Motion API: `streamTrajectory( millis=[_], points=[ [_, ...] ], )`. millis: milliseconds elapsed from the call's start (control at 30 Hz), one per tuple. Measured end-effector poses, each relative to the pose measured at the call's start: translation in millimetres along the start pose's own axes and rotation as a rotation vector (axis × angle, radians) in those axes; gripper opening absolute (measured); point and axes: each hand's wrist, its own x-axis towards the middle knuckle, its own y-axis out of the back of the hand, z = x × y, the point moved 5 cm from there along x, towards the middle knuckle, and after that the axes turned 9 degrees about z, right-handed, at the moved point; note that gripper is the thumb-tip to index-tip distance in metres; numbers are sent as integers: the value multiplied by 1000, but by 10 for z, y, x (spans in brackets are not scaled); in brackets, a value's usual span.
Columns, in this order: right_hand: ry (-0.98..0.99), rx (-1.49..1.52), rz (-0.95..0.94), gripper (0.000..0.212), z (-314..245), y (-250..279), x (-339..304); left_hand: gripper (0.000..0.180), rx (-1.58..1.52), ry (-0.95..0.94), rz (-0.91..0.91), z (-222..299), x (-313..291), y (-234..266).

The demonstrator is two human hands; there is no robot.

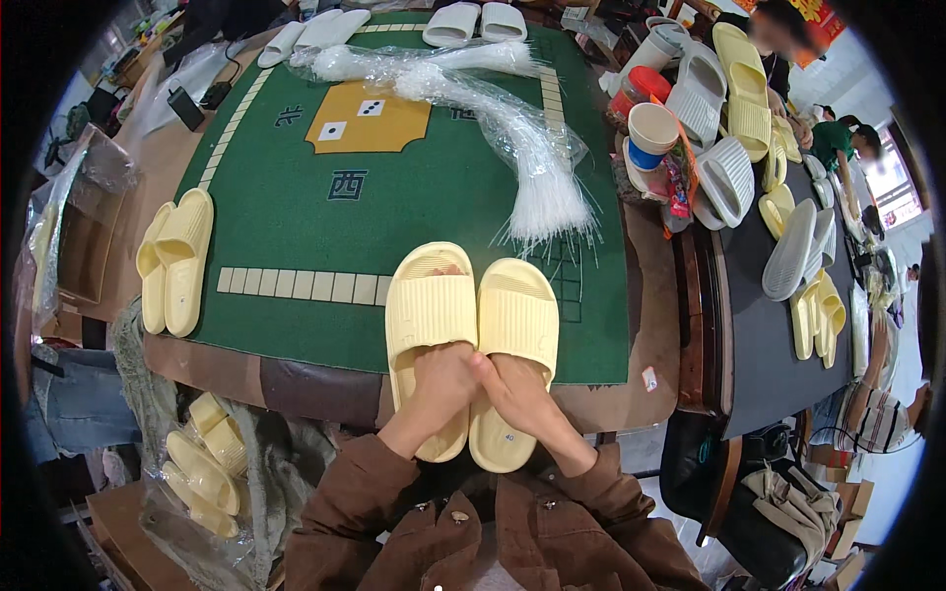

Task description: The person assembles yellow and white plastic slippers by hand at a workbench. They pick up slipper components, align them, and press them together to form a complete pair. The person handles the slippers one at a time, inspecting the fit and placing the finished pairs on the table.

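Observation:
A pair of pale yellow slide slippers is held side by side at the near edge of the green mat, toes pointing away from me. My left hand (445,379) is pushed under the ribbed strap of the left slipper (431,313); a bit of its fingers shows at the toe opening. Inside the right slipper (518,327) goes my right hand (519,392), its fingers hidden by the strap. The thumbs meet between the two slippers. Both heel ends hang over the table edge, above my lap.
A green printed mat (296,222) covers the table. Bundled clear plastic strands (542,187) lie across its far side. Another yellow pair (182,261) rests at the left edge. White slippers (453,25) sit at the far edge. More slippers, a paper cup (652,133) and a dark table (774,364) are right.

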Motion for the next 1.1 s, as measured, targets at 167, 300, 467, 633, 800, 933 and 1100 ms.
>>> streamTrajectory(
  millis=[167,300,467,633,800,933,1100],
  points=[
    [259,-140,175,42,-173,136,-237,39,54,9,38,146,49,52],
    [459,-208,172,44,-428,348,-512,38,89,159,-58,115,75,16],
    [568,-334,90,46,-305,483,-502,40,54,101,55,128,50,37],
    [558,-468,210,38,-36,366,-364,43,45,75,86,223,73,111],
    [770,-537,401,37,-180,391,-445,41,136,62,55,139,50,46],
    [870,-609,398,38,-115,540,-542,41,146,45,45,103,45,32],
    [957,-622,304,41,-9,629,-654,40,160,41,82,105,52,21]
  ],
)
